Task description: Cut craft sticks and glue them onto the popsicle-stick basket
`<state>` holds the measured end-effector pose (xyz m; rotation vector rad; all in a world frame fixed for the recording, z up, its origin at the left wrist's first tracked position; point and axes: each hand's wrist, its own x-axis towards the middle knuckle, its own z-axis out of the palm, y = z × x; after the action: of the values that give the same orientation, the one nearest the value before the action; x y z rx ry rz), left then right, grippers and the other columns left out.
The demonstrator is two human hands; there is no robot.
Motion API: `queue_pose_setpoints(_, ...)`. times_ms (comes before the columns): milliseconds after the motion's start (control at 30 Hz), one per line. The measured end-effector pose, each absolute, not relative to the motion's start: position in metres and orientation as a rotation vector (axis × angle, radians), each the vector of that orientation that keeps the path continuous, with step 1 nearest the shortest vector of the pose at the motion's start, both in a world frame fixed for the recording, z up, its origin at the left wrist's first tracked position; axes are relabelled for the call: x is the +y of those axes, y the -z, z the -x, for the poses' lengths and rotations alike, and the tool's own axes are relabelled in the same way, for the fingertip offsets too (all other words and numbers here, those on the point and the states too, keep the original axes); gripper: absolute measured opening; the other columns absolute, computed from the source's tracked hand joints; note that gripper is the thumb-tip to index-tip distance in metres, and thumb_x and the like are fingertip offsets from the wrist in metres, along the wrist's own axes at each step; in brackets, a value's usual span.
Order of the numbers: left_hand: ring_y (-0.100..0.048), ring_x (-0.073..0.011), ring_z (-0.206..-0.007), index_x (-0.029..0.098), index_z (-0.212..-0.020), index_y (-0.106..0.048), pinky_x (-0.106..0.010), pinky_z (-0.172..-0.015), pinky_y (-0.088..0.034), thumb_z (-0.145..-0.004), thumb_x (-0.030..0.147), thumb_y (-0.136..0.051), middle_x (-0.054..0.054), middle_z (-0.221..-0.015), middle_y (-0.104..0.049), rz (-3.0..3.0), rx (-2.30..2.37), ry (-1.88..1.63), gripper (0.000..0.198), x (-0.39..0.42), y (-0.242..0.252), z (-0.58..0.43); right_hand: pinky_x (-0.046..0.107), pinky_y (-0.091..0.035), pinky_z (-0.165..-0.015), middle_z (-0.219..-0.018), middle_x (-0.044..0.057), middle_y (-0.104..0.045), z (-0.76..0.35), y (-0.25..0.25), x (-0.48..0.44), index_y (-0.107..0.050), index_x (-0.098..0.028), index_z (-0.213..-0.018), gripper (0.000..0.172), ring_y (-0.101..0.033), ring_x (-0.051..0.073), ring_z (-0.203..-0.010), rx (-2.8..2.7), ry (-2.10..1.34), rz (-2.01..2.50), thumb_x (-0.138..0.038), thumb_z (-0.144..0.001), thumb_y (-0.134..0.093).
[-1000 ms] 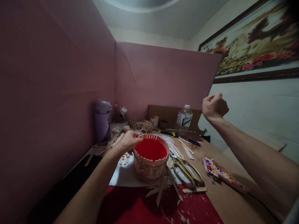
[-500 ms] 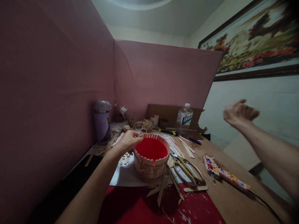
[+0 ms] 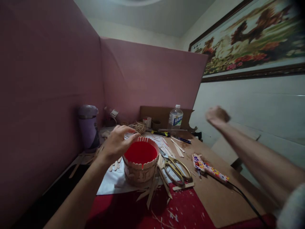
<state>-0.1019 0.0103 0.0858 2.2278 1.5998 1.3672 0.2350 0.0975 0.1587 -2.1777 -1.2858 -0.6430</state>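
Note:
A round basket (image 3: 140, 171) with a scalloped rim of wooden sticks and a bright red inside stands upright on white paper. My left hand (image 3: 120, 140) is at its back left rim, thumb and fingers apart, with nothing visible between them. Raised in the air at the right, well away from the basket, my right hand (image 3: 217, 115) is blurred and looks closed; what it holds, if anything, is hidden. Gold-handled scissors (image 3: 177, 171) lie right of the basket, and a flower-patterned glue gun (image 3: 209, 168) with a black cord rests farther right.
A purple bottle (image 3: 88, 128) stands at the left by the pink partition (image 3: 152, 76). Toward the back are a clear plastic bottle (image 3: 175, 117), twine (image 3: 139, 127) and a yellow-black cutter (image 3: 160, 133). Loose wooden sticks (image 3: 177, 148) lie around the basket, some on a red mat (image 3: 119, 210).
The view has turned to the right. My left hand has lifted and opened at the basket's rim. My right hand is still raised and its fingers look more tightly curled.

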Motion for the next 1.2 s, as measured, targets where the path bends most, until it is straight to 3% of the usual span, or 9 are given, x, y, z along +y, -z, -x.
queue_pose_setpoints(100,-0.055,-0.0156,-0.072,0.019,-0.078,-0.067,-0.025,-0.064,-0.040,-0.075,0.042,-0.055,-0.004,-0.078,-0.065,-2.364,1.385,-1.000,0.027,-0.007,-0.098,0.081,0.032,-0.046,-0.067,-0.092,0.012,-0.066,-0.190,-0.133,0.115,-0.065,-0.015,-0.096,0.026,-0.062,0.022,-0.085,-1.545,0.425,2.050,-0.030,-0.087,-0.045)
queue_pose_setpoints(233,-0.042,-0.0117,-0.050,0.018,-0.061,-0.060,-0.025,-0.050,-0.028,-0.069,0.036,-0.057,-0.001,-0.055,-0.055,-2.505,1.449,-0.305,0.020,-0.025,-0.097,0.055,0.029,-0.042,-0.069,-0.093,0.004,-0.069,-0.132,-0.095,0.119,-0.068,-0.027,-0.094,0.023,-0.062,0.022,-0.088,-1.927,0.201,1.726,-0.029,-0.080,-0.050)
queue_pose_setpoints(300,-0.039,-0.0119,-0.049,0.019,-0.058,-0.057,-0.026,-0.049,-0.024,-0.070,0.032,-0.053,-0.002,-0.055,-0.053,-2.576,1.496,-0.170,0.018,-0.030,-0.094,0.049,0.027,-0.042,-0.067,-0.096,0.000,-0.069,-0.120,-0.078,0.113,-0.063,-0.035,-0.107,0.042,-0.063,0.020,-0.085,-2.042,0.069,1.596,-0.016,-0.069,-0.059)
queue_pose_setpoints(400,-0.044,-0.0139,-0.055,0.019,-0.065,-0.059,-0.026,-0.051,-0.024,-0.069,0.025,-0.051,-0.003,-0.063,-0.058,-2.589,1.562,-0.242,0.010,-0.026,-0.095,0.051,0.028,-0.042,-0.068,-0.100,0.002,-0.068,-0.118,-0.053,0.101,-0.053,-0.033,-0.122,0.054,-0.062,0.021,-0.085,-2.055,-0.075,1.441,-0.013,-0.071,-0.055)
queue_pose_setpoints(500,-0.047,-0.0138,-0.059,0.018,-0.067,-0.059,-0.024,-0.053,-0.028,-0.063,0.019,-0.055,-0.002,-0.065,-0.058,-2.518,1.557,-0.390,0.006,-0.009,-0.101,0.062,0.027,-0.043,-0.071,-0.095,0.004,-0.068,-0.122,-0.029,0.091,-0.064,-0.023,-0.105,0.029,-0.061,0.019,-0.085,-1.991,-0.225,1.301,-0.024,-0.084,-0.043)
queue_pose_setpoints(600,-0.051,-0.0148,-0.067,0.017,-0.072,-0.060,-0.022,-0.056,-0.034,-0.062,0.020,-0.057,0.000,-0.071,-0.059,-2.371,1.366,-0.517,0.011,0.014,-0.109,0.075,0.027,-0.045,-0.066,-0.081,0.004,-0.068,-0.123,-0.010,0.083,-0.066,-0.020,-0.090,0.035,-0.061,0.018,-0.076,-1.936,-0.372,1.177,-0.034,-0.090,-0.034)
queue_pose_setpoints(800,-0.058,-0.0180,-0.080,0.015,-0.093,-0.061,-0.027,-0.071,-0.044,-0.062,0.022,-0.060,-0.002,-0.081,-0.062,-2.025,1.157,-0.583,0.032,0.053,-0.111,0.093,0.028,-0.047,-0.067,-0.081,0.004,-0.065,-0.119,0.002,0.076,-0.061,-0.019,-0.087,0.046,-0.060,0.018,-0.078,-1.852,-0.578,0.963,-0.043,-0.093,-0.022)
queue_pose_setpoints(1000,-0.047,-0.0216,-0.108,0.018,-0.081,-0.064,-0.038,-0.094,-0.035,-0.059,0.011,-0.057,-0.005,-0.109,-0.056,-2.470,1.245,-0.679,0.025,0.082,-0.094,0.115,0.033,-0.047,-0.073,-0.081,0.004,-0.065,-0.122,0.011,0.081,-0.061,-0.021,-0.086,0.042,-0.059,0.021,-0.083,-1.823,-0.677,0.936,-0.047,-0.091,-0.028)
queue_pose_setpoints(1200,-0.041,-0.0214,-0.117,0.018,-0.091,-0.064,-0.039,-0.099,-0.032,-0.058,0.001,-0.042,-0.008,-0.119,-0.052,-2.541,1.448,-0.772,0.043,0.080,-0.080,0.121,0.037,-0.043,-0.087,-0.108,0.008,-0.062,-0.119,0.017,0.080,-0.055,-0.021,-0.109,0.028,-0.056,0.022,-0.101,-1.812,-0.672,0.959,-0.033,-0.088,-0.042)
